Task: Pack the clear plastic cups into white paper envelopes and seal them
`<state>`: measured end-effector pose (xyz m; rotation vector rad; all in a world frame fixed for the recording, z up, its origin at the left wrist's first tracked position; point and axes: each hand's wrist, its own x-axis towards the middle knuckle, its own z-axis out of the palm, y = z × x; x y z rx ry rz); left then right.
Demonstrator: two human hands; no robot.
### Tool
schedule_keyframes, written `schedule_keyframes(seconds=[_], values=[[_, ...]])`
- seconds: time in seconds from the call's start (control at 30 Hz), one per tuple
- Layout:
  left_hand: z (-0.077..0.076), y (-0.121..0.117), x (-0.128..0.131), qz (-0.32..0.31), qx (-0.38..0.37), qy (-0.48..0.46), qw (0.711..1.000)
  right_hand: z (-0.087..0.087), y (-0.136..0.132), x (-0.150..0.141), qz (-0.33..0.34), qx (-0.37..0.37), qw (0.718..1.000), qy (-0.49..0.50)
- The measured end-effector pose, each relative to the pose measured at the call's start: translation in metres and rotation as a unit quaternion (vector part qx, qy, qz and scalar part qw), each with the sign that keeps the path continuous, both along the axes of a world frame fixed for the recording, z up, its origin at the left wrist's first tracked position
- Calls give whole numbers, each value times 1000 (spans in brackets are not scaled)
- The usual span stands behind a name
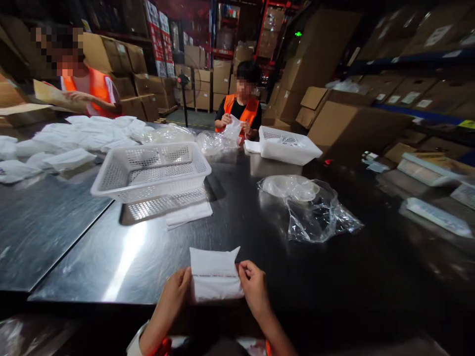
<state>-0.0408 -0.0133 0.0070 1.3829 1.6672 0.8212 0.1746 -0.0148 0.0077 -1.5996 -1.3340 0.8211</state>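
The white packet (pixel 215 274) lies flat on the near edge of the dark, shiny counter (pixel 230 212), held between both hands. The left hand (pixel 177 291) grips its left edge, fingers (pixel 186 278) pinched on the material, and the right hand (pixel 253 287) grips its right edge the same way, fingers (pixel 245 271) curled onto the packet's side. A thin dark line runs across the packet's middle, and its top right corner points upward.

Beyond it, a folded white sheet (pixel 188 214) lies on the counter, just in front of a white perforated basket (pixel 152 170). To the right sits a crumpled clear plastic bag (pixel 311 207) holding round clear lids. A second white basket (pixel 287 144) stands farther back, near a co-worker in an orange vest (pixel 241 111) who handles a clear bag (pixel 233 129) with both hands. At far left, a heap of white packets (pixel 70 138) covers the counter, and another person in an orange vest (pixel 94 89) stands behind it holding flat cardboard (pixel 50 94). Stacked cardboard boxes (pixel 349 123) fill the shelves and the floor around.
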Motion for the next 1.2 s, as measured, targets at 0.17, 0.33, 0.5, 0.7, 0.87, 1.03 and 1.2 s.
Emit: schedule_keyframes(seconds=[0.17,0.33,0.5,0.7,0.87,1.03,1.2], values=[[-3,5,-8,-35,-24,37,998,-4,0,5,-12,-20,1000,-8],[-2,-5,-6,-36,3,-99,994,-3,-9,13,-54,-36,992,110],[-15,-7,19,-62,-39,-251,965,8,-21,4,124,-127,943,282],[-18,-19,18,-78,-81,-434,894,6,-36,12,78,-128,960,235],[-8,-22,8,-48,-61,-314,946,12,-52,19,95,-110,989,8],[4,-32,10,6,-64,-240,969,25,-45,26,164,-128,978,-28],[19,-36,-18,-40,101,67,992,26,-35,27,238,-128,955,121]])
